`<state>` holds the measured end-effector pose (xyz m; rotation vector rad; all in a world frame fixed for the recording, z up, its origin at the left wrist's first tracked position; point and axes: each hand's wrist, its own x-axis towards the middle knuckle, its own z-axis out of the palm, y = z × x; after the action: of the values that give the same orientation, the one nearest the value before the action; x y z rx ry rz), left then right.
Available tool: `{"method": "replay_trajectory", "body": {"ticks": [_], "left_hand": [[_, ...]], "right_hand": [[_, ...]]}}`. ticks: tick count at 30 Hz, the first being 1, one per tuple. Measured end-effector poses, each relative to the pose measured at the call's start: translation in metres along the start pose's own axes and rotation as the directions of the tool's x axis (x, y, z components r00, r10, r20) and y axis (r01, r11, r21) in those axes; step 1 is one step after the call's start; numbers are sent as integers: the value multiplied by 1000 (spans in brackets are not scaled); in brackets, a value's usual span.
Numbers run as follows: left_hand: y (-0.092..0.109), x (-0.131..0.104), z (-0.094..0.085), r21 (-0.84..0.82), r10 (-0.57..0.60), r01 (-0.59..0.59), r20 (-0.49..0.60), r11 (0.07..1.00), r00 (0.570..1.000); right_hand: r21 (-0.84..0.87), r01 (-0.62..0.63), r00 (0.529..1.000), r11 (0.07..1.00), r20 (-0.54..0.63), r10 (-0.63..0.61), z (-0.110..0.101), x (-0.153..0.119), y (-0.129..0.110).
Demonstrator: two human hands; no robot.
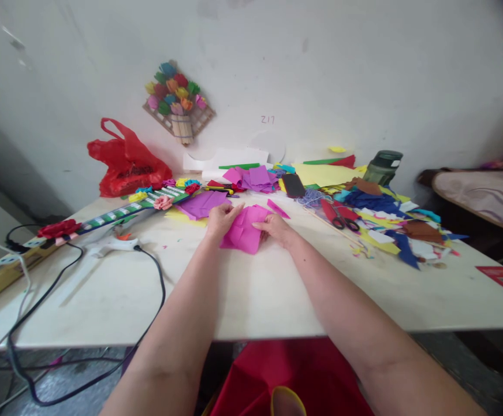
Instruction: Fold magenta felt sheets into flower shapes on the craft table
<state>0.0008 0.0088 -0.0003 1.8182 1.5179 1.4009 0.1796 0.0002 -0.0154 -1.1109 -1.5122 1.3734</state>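
Observation:
Between my two hands is a piece of creased magenta paper [243,234], just above or on the white table. My left hand [222,221] pinches its left edge, thumb uppermost. On the other side my right hand [276,229] grips its right edge, fingers curled partly behind it. Purple paper sheets [203,205] lie beyond my left hand, over a yellow sheet. A narrow magenta strip [278,209] rests just past my right hand. Farther back sits a pile of pink and purple paper [253,178].
A glue gun [112,245] with its cord lies at left, near a flower-trimmed green strip [123,212] and a red plastic bag [127,162]. Scissors [342,219], a phone [293,186], a dark bottle [383,167] and heaped paper scraps [401,231] occupy the right.

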Motion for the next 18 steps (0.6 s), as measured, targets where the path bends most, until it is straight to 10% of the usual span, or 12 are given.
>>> {"method": "replay_trajectory", "body": {"ticks": [10,18], "left_hand": [[-1,3,7,113,23,-10,-117,994,993],[-1,-1,3,-43,10,-7,65,999,998]], "right_hand": [[141,110,988,984,-125,-93,3,3,1],[117,119,988,986,-108,-106,-1,5,3]]}}
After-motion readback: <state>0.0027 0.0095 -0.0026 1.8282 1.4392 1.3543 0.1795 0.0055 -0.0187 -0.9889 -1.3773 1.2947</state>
